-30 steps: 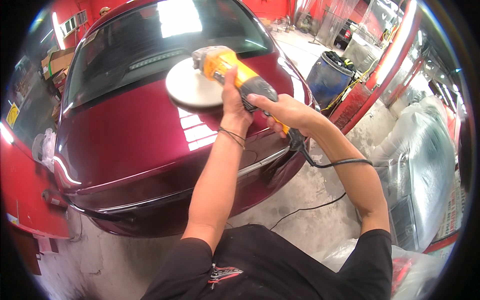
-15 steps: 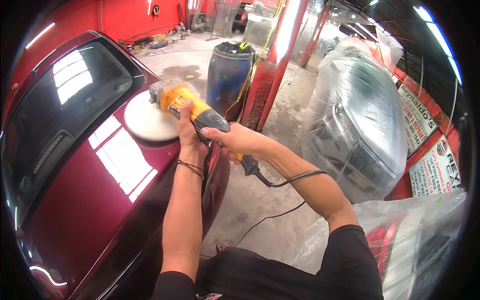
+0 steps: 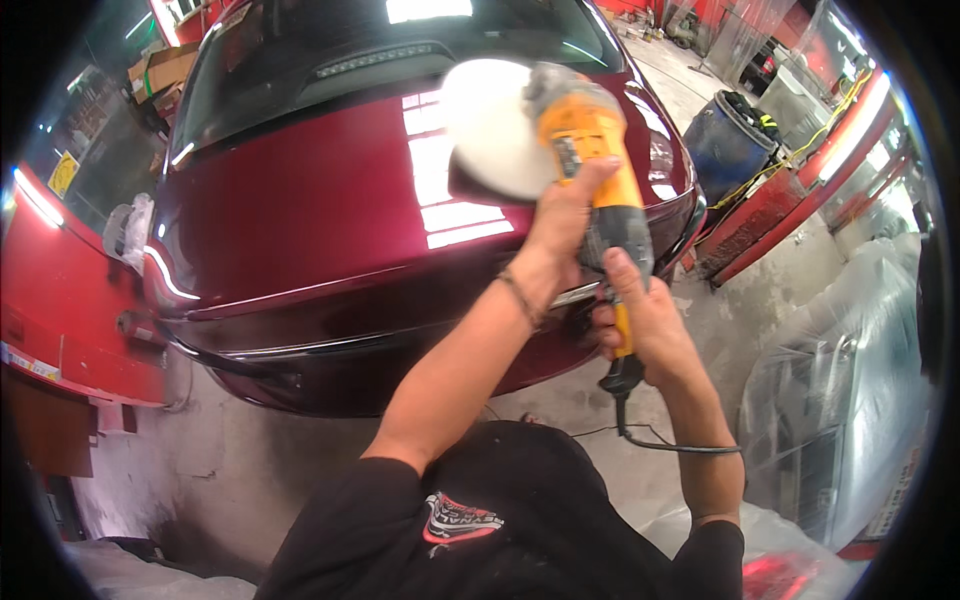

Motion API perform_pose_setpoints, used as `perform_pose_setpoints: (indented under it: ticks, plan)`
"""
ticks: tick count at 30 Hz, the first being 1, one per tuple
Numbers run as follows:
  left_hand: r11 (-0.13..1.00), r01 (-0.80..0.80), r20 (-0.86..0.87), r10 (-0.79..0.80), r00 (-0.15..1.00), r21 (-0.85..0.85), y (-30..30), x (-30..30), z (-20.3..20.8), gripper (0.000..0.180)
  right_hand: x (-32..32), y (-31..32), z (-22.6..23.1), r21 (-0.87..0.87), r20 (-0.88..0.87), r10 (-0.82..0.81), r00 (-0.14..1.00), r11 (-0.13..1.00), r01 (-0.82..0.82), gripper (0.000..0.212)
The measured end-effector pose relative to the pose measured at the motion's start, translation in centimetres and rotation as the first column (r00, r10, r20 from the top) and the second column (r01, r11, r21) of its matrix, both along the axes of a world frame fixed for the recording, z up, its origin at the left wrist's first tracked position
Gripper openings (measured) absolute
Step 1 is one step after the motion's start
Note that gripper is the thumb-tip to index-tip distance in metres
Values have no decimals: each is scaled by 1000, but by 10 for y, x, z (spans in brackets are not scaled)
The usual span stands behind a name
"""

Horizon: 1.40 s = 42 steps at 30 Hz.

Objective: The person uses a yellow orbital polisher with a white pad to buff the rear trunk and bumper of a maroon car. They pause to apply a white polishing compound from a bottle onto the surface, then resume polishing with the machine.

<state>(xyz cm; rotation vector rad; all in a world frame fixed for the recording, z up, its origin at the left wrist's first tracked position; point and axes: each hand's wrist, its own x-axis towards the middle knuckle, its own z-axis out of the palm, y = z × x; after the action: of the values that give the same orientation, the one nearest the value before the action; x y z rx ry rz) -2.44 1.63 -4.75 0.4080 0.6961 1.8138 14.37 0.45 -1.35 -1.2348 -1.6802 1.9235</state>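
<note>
Polisher (image 3: 618, 190), yellow and black, its white pad (image 3: 490, 130) over the maroon trunk lid (image 3: 300, 210); left hand (image 3: 560, 225), curled around its middle; right hand (image 3: 652, 320), closed about its rear handle (image 3: 624, 332); step, seemingly buffing; next move calls for level pad, steady grips.

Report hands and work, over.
Left hand and right hand gripping yellow-and-black polisher. Round white pad over glossy maroon trunk lid, contact unclear. Thin black cord across right forearm.

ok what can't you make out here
Head view:
- left hand: fingers mostly hidden behind the orange-and-black power polisher
- round white pad: underside hidden by its upper side
- glossy dark-red car: front end cut off by the top edge
</note>
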Motion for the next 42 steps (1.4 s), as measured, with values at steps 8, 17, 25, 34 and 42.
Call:
perform_pose_setpoints:
  ticks: [8, 17, 25, 34, 42]
  plan:
    - [984, -155, 11, 154, 988, 87, -221, -89, -5, 62, -88, -150, -19, 75, -194, 490, 850, 871, -485, 51]
    - [896, -401, -10, 410, 912, 190, -304, -98, -32, 73, -108, -195, -20, 35, -193, 608, 770, 789, -613, 61]
    - [931, -286, 32, 286, 958, 225, -200, -57, -21, 77, -61, -118, 0, 32, -61, 515, 855, 857, -514, 62]
    - [971, -82, 127, 54, 990, 225, -41, 27, -19, 74, 25, -3, 13, 115, 43, 248, 968, 961, -251, 64]
    - [960, 43, 171, -94, 981, 276, 54, 87, -22, 62, 79, 62, 14, 55, 129, 1, 992, 998, -9, 62]
